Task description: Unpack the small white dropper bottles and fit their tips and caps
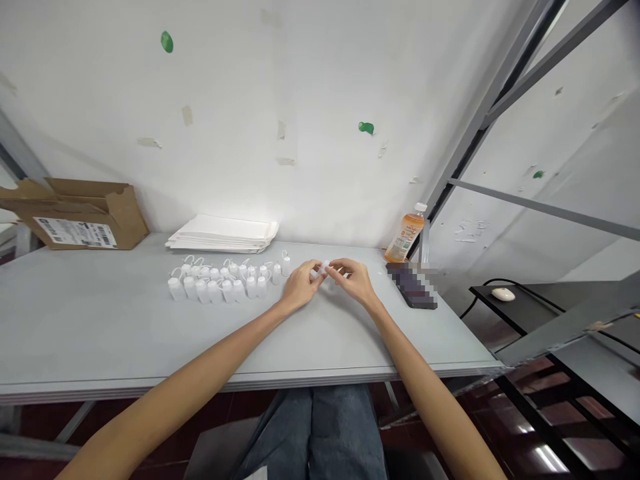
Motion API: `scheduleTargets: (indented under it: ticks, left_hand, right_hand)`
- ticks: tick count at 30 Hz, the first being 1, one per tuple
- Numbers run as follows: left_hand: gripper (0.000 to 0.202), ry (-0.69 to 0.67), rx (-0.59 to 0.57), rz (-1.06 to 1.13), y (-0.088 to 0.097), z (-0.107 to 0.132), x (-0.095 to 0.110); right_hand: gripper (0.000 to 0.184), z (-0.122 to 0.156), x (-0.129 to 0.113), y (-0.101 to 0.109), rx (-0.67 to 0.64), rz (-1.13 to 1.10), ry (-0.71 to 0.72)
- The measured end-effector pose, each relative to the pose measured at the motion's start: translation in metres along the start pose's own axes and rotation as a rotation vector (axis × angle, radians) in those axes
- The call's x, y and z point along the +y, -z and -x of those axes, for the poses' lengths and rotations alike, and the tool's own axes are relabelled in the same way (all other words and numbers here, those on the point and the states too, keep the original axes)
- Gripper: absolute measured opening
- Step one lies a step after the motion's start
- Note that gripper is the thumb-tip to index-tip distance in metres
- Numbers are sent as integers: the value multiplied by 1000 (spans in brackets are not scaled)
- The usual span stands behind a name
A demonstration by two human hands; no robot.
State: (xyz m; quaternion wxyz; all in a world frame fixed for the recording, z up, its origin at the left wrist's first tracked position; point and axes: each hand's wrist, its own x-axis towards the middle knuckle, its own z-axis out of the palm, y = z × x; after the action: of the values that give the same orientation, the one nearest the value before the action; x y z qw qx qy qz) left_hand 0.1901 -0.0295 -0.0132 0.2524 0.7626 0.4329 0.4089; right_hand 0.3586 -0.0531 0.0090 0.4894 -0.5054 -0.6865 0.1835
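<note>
One small whitish translucent plastic piece [323,269] sits between the left hand [301,283] and the right hand [353,279], fingers of both pinched in narrow on it, over the flat grey table [125,340]. Fingers cover too much to tell its full shape. Loads of little white plastic bottles with loops on top [214,292] stand in rough rows to the left, stack of flat white sheets [223,232] on the far side behind them. Dark rectangular phone [413,287] lies off to the right.
</note>
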Motion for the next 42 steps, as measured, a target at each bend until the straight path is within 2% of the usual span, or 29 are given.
scheduleTargets:
  ticks: [5,8,13,16,18,22,26,34,38,42]
  left_hand:
    - [22,-49,38,-13,-1,-1,-3]
    - [20,-69,28,-32,-1,-1,-3]
    - [20,-85,-4,-95,2,2,4]
    - [23,-105,-8,-166,5,4,10]
    - [27,-165,13,-237,9,4,13]
    - [27,-334,122,-400,27,0,21]
    - [27,-412,307,-476,55,-8,27]
    - [26,-354,632,-465,95,-20,17]
    - [23,-287,683,-447,107,-24,10]
    - [20,-247,695,-393,113,-26,5]
  right_hand:
    - [34,1,-5,-9,9,-27,-6]
    - [35,1,-5,-10,-7,-61,-20]
    - [35,2,-5,-9,20,10,-17]
    - [37,0,-3,-6,33,-17,-90]
    - [39,-2,0,-3,42,-48,-141]
    - [28,-11,4,-5,-6,36,-181]
    - [15,-27,5,-28,-117,142,-190]
    - [13,-69,15,-88,-1,282,-141]
    - [18,-77,26,-102,20,215,-181]
    - [23,-76,31,-104,16,121,-190]
